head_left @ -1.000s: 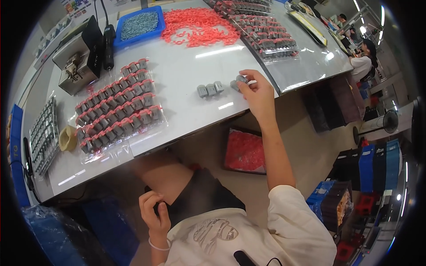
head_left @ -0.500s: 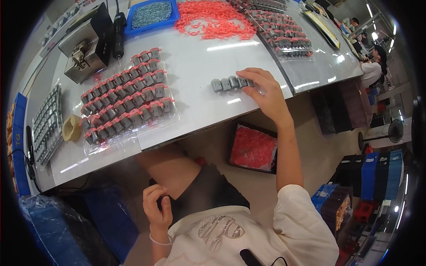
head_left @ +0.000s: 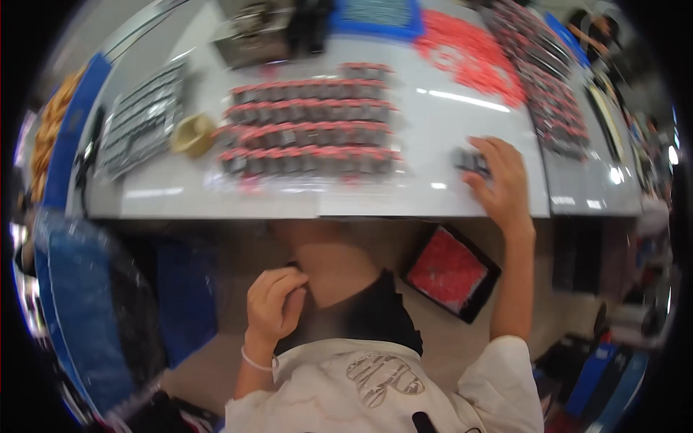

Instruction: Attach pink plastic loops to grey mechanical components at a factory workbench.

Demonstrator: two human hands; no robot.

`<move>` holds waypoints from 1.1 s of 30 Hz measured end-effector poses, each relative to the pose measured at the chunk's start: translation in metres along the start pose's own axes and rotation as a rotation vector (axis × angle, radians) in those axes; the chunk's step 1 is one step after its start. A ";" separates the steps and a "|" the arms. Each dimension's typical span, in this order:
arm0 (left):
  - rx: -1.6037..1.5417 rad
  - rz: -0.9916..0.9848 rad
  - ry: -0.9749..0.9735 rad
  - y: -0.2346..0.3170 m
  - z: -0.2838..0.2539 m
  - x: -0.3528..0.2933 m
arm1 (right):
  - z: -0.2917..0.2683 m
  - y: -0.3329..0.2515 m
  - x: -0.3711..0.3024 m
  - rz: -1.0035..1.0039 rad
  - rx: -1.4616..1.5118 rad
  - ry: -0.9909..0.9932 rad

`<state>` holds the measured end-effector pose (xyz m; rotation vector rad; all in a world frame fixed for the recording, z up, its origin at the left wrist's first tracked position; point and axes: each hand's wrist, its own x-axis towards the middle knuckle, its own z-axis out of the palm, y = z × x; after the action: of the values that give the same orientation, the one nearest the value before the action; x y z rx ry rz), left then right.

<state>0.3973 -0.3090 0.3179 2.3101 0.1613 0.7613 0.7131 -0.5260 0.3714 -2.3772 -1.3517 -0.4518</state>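
At the right of the white table, my right hand (head_left: 499,177) has its thumb and fingers closed round a short row of small grey block-shaped parts (head_left: 469,162). The parts rest on the tabletop; my fingers cover some of them, and motion blurs the rest. Over my lap, away from the table, my left hand (head_left: 273,303) is loosely curled, thumb towards the fingers; what it holds, if anything, is hidden. Left of my right hand lies a clear tray (head_left: 216,172) with several rows of grey parts (head_left: 310,136) topped with red pieces.
Loose red pieces (head_left: 469,58) lie beyond my right hand, beside a blue tray (head_left: 379,32). At the left are a tape roll (head_left: 193,136) and a tray of grey parts (head_left: 144,119). A metal device (head_left: 254,36) stands behind. A dark box (head_left: 493,278) with red contents sits below the table.
The view has turned, so the tabletop now lies level and things sit further right. My right hand stays at the grey parts, with fewer of them showing. My left hand remains curled over my lap.
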 end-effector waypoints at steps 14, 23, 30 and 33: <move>0.512 -0.156 0.575 -0.109 -0.168 0.084 | 0.010 0.005 0.012 -0.128 0.023 -0.130; 0.653 -0.037 0.337 -0.196 -0.224 0.138 | 0.008 0.016 0.002 -0.110 -0.107 -0.034; 0.782 0.112 0.222 -0.218 -0.238 0.140 | 0.010 0.022 0.000 -0.061 0.015 -0.001; 0.814 0.187 0.221 -0.225 -0.236 0.143 | 0.011 0.027 -0.003 -0.038 0.037 0.000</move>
<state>0.4020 0.0418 0.3790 3.0220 0.4226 1.2125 0.7359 -0.5362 0.3559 -2.3251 -1.3954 -0.4343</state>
